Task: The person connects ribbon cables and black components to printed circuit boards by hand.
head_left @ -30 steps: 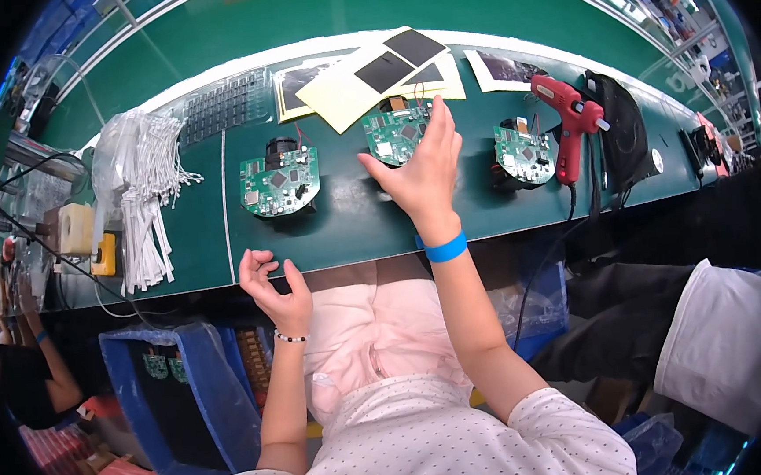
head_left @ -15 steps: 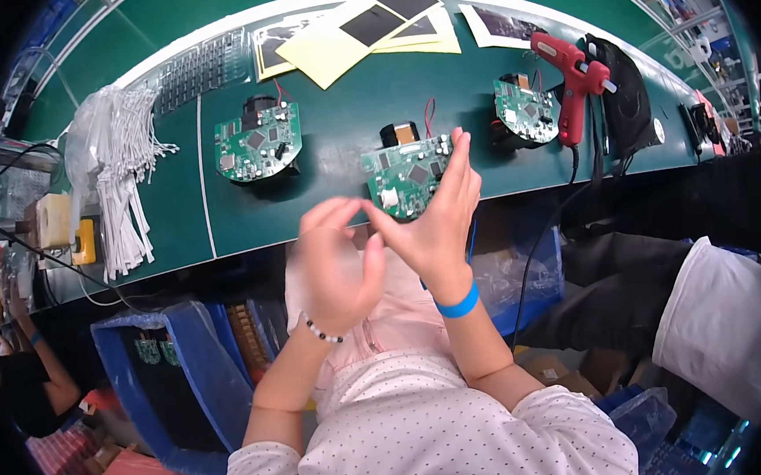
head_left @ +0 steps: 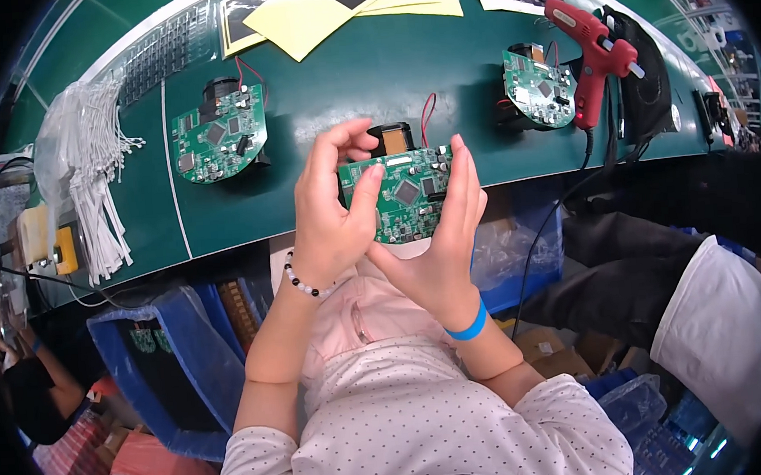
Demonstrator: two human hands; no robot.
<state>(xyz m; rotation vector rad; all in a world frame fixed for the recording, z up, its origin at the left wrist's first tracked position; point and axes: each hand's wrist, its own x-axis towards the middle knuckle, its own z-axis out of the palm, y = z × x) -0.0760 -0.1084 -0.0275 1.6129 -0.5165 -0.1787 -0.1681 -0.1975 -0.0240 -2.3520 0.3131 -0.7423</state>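
Note:
A green circuit board (head_left: 408, 191) with a black lens-like part (head_left: 389, 138) and a red wire loop at its far side is between my hands, near the table's front edge. My left hand (head_left: 336, 201) is closed on its left side, thumb on the board's face and fingers curled round behind. Along the board's right edge lies my right hand (head_left: 452, 250), its fingers stretched out straight and its thumb reaching under the near edge. The board's underside is hidden. Two similar board units stand farther off, one on the left (head_left: 219, 134) and one on the right (head_left: 536, 90).
A red glue gun (head_left: 593, 59) stands at the right beside a black cloth-like item (head_left: 643, 87). Bundled white cables (head_left: 95, 187) hang over the left table edge. Yellow-backed sheets (head_left: 312, 17) lie at the back. Below the table is a blue bin (head_left: 204, 364).
My left hand has come onto the board and taken hold of its left side. The board has moved nearer to me. My view has shifted slightly.

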